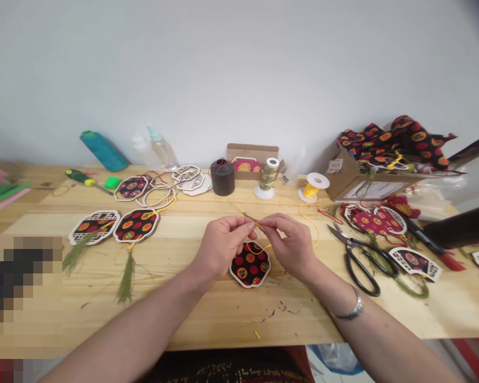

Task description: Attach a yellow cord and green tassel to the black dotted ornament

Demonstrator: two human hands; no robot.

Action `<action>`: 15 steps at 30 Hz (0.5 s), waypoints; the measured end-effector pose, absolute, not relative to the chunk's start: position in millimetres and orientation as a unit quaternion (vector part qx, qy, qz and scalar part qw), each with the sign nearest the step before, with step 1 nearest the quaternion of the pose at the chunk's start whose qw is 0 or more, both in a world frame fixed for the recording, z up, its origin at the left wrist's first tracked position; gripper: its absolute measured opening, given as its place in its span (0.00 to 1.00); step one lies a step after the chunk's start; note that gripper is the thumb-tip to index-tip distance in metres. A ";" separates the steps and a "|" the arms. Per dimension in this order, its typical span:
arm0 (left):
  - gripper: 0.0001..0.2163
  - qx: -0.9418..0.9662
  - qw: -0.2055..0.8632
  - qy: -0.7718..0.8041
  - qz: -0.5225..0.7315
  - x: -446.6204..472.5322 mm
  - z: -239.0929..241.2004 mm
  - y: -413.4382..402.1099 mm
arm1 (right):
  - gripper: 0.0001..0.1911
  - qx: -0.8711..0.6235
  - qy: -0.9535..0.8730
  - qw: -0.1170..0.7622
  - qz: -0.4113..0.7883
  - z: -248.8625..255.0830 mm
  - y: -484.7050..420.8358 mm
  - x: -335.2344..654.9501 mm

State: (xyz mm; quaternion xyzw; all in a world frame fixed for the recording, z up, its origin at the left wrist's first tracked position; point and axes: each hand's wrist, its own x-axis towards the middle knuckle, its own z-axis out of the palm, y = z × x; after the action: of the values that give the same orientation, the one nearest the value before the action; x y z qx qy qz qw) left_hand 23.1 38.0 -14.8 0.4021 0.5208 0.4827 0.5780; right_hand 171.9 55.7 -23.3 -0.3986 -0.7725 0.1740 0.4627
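My left hand (225, 240) and my right hand (288, 242) meet at the middle of the table. Both pinch a yellow cord (264, 247) between thumb and fingertips, and a thin greenish strand pokes out above them. Just below the fingers lies a scalloped ornament (250, 266) of black patterned fabric with a pale wooden rim. Its top edge is partly covered by my left hand. From the right hand's side, yellow cord curves back to a spool of yellow cord (312, 187). Black-handled scissors (355, 255) lie open-bladed to the right of my right hand.
Two fabric ornaments (137, 225) with green tassels lie at left. Behind are a teal thread cone (104, 150), a spray bottle (160, 148), a black spool (222, 178) and a green thread spool (269, 175). A cardboard box (351, 178) with patterned fabric stands back right, near a black post (459, 226).
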 end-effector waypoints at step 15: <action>0.07 0.731 0.070 0.492 0.468 23.2 -27.5 32.1 | 0.07 -0.479 -0.668 0.417 0.388 -18.6 57.3 171.8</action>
State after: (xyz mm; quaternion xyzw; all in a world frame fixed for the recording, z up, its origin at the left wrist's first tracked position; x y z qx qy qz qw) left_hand 23.2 32.1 -27.5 0.7306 0.4922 0.4680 0.0701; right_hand 171.8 57.3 -18.6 -0.4794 -0.6680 0.3878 0.4165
